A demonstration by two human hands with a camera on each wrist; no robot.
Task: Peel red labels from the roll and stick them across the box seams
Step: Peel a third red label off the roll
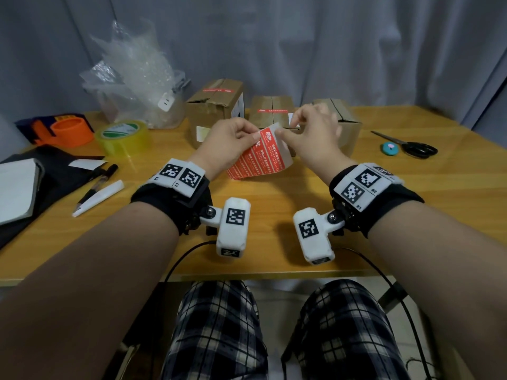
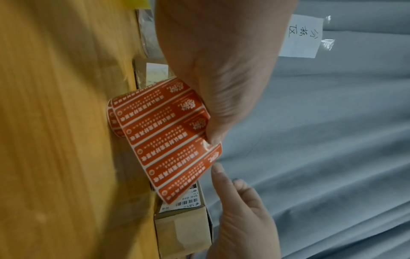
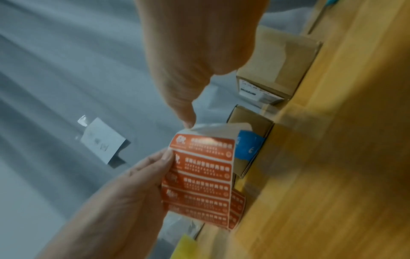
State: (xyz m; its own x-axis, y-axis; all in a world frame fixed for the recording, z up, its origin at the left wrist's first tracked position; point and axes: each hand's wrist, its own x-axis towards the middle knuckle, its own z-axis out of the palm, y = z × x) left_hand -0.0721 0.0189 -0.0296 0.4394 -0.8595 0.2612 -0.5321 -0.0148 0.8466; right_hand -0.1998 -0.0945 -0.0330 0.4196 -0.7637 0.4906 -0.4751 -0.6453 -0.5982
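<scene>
- The label strip [image 1: 258, 157] hangs mid-frame in the head view, above the table [image 1: 274, 193]; its coiled end seems to rest there.
- The left hand [image 1: 230, 141] pinches the strip's top edge; the right hand [image 1: 310, 133] has fingertips narrowed on the top label's corner.
- Risk: a sideways pull could tear or curl the label, or fold it onto itself.
- Boxes [image 1: 270, 109] stand just behind the hands. Two show red labels; the right one looks bare.
- Open table lies in front; scissors [image 1: 406, 145] are well right.
</scene>
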